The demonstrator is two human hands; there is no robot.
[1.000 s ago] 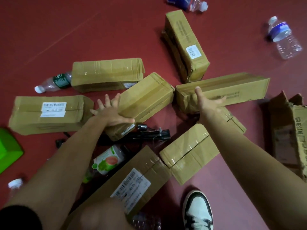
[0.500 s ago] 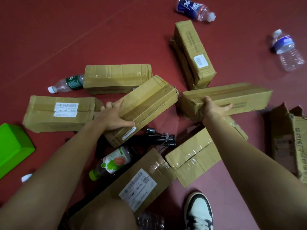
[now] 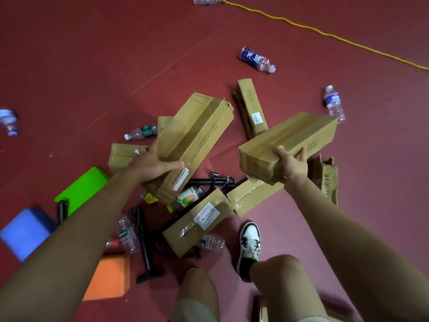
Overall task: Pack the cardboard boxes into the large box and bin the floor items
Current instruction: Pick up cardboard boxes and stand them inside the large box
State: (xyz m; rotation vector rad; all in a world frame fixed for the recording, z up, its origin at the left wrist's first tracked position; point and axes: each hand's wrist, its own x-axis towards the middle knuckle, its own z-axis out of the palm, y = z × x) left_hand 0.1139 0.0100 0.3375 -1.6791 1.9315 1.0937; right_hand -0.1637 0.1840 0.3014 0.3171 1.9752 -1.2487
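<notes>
My left hand [image 3: 153, 165] grips the first box [image 3: 197, 131], my right hand [image 3: 291, 167] the second box [image 3: 290, 135], mid-packing; next both need carrying to the large box [image 3: 327, 182] at three o'clock.

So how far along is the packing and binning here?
Nothing visibly packed or binned. In hand: left hand grips one long cardboard box, right hand a second box, both lifted. Left: taped boxes and plastic bottles on the red floor; torn large box at right.

- No wording reads clearly.
- White label [image 3: 206, 216] on the floor box [image 3: 185, 238] by the shoe [image 3: 249, 242]: barcode, print too small.
- Sticker [image 3: 180, 182] on the held box [image 3: 195, 135] in the left hand [image 3: 153, 163]: blurred.
- Dark characters on the torn large box [image 3: 328, 182]: blurred.
</notes>
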